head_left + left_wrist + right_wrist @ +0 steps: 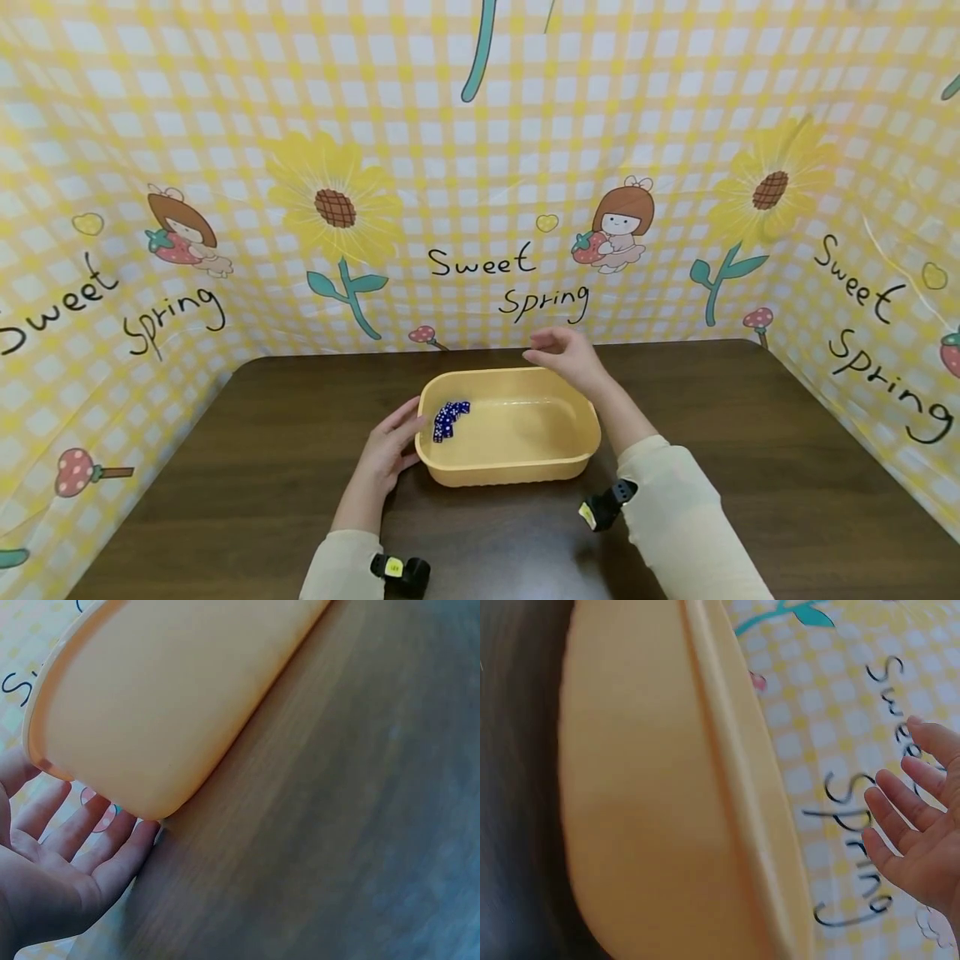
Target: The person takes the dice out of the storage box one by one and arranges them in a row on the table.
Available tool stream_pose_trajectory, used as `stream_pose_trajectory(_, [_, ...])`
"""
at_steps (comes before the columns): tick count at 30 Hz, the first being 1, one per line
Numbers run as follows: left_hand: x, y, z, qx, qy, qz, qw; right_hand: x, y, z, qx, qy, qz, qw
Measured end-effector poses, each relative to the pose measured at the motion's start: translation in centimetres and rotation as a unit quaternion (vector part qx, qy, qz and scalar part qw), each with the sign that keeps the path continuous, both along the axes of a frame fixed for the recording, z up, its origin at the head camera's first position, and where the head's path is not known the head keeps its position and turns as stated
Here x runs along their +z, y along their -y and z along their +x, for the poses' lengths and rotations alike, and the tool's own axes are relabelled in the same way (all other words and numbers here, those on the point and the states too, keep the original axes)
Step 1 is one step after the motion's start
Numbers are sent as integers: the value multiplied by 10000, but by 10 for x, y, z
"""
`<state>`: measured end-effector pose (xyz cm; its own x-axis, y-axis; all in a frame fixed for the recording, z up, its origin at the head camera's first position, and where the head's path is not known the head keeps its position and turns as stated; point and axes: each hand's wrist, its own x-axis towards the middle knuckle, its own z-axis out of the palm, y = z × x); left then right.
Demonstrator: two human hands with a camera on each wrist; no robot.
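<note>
A yellow plastic basin [517, 475] stands on the dark wooden table, with several small blue dice [450, 419] clustered inside at its left end. My left hand [387, 450] is at the basin's left end, its thumb by the rim and its loosely extended fingers against the outer wall, as the left wrist view also shows. Above the far right part of the rim hovers my right hand [566, 358], fingers relaxed and apart, with nothing in it. In the right wrist view that hand [922, 821] is beyond the basin's rim [739, 787].
Brown wooden tabletop [247, 475] surrounds the basin. A yellow checked cloth [465, 192] with flowers and lettering hangs behind and at both sides of the table. A black wrist camera [607, 504] sits on the right sleeve, and another camera [402, 575] on the left.
</note>
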<state>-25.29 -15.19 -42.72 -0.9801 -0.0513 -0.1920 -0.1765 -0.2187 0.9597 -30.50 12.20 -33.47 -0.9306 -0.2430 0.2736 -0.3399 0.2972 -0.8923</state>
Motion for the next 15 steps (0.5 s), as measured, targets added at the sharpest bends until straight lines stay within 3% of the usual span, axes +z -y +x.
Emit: stream_pose_trajectory(15, [0,0,1,69,-69,-25,9999,-32,59,1,302,268,134,9991])
